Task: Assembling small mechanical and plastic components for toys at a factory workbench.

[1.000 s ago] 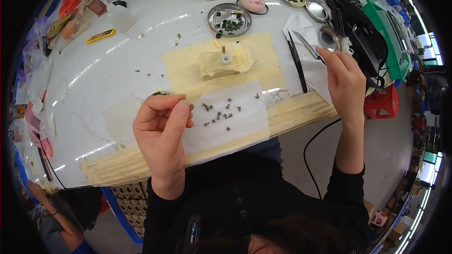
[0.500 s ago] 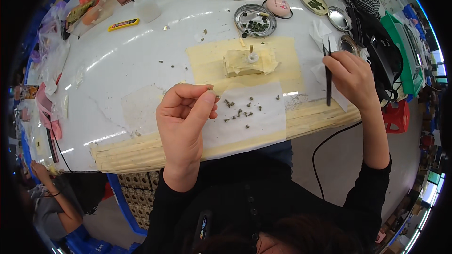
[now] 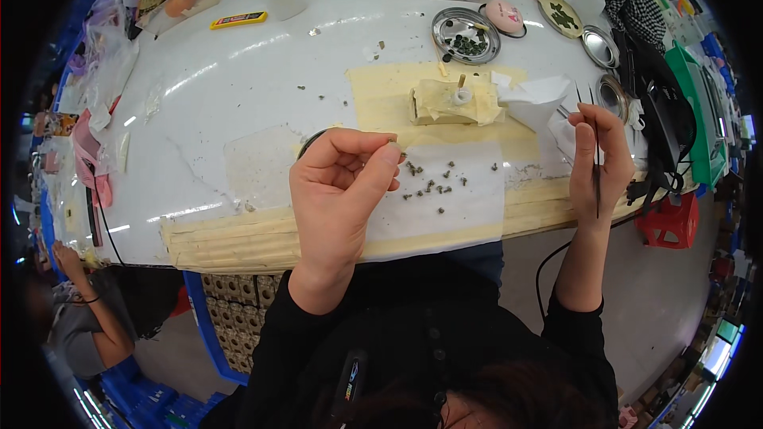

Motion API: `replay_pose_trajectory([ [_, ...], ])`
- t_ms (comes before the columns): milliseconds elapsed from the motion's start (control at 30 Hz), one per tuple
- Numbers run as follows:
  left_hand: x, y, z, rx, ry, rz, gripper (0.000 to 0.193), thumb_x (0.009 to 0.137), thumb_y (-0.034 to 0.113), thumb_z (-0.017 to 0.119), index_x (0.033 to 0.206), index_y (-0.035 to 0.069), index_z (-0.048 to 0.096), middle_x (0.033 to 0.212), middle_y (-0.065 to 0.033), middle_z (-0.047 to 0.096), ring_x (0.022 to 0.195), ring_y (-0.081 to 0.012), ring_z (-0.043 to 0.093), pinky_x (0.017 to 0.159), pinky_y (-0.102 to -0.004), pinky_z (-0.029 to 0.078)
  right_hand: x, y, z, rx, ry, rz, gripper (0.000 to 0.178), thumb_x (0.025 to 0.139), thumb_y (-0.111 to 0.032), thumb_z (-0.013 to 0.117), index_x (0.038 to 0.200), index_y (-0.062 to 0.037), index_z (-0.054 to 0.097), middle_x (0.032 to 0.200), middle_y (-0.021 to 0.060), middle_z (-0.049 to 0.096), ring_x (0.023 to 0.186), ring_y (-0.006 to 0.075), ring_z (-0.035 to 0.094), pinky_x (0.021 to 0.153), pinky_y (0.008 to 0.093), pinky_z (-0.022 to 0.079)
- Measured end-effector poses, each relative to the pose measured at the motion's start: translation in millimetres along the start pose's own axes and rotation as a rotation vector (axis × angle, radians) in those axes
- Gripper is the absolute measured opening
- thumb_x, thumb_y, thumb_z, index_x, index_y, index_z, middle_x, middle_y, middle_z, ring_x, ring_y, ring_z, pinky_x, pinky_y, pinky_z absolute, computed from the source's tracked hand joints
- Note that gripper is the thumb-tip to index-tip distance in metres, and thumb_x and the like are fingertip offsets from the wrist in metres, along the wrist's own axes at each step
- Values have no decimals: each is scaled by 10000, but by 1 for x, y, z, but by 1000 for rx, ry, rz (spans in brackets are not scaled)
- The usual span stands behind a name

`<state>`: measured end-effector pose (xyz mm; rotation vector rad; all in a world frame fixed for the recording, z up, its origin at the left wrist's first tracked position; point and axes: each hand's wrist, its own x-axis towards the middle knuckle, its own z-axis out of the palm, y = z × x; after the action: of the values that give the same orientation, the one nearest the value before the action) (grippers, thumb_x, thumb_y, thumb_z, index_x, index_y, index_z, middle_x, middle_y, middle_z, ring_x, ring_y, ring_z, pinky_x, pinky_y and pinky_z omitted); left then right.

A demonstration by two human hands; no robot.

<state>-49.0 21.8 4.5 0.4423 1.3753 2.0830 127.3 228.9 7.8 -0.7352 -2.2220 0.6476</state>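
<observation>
Presently the left hand (image 3: 342, 191) is raised just above the white sheet (image 3: 445, 206), thumb and forefinger pinched together at the tips, apparently on one small part too tiny to make out, the other fingers curled loosely. Its position keeps the pinch directly beside the loose dark parts (image 3: 433, 185) scattered on the sheet, within short reach. At the tabletop (image 3: 238, 95) edge, the right hand (image 3: 600, 163) is closed around dark tweezers (image 3: 595, 167) held near upright, tips down, clear of the parts; beyond lie a taped block (image 3: 453, 102) and a metal dish (image 3: 466, 35).
</observation>
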Motion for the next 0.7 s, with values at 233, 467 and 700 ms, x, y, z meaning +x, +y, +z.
replay_pose_trajectory([
  [233,-1,-1,2,17,25,12,80,821,2,645,900,-5,629,784,-56,642,687,-70,600,608,-203,507,11,7,-12,-10,101,73,524,989,-394,374,1257,35,508,1115,192,613,1018,224,608,910,326,449],
  [467,0,2,2,8,18,1,77,821,-6,643,896,-4,626,778,-50,638,670,-69,588,603,-205,495,9,6,-76,-75,-16,424,660,984,-500,212,1289,18,484,1099,188,620,1009,201,600,861,290,449],
  [700,-1,-1,2,-6,9,10,79,820,0,647,896,-3,626,780,-53,641,675,-69,592,607,-204,502,4,-13,-54,8,88,131,352,947,-160,476,1230,48,459,1157,178,604,1059,201,586,872,295,447],
])
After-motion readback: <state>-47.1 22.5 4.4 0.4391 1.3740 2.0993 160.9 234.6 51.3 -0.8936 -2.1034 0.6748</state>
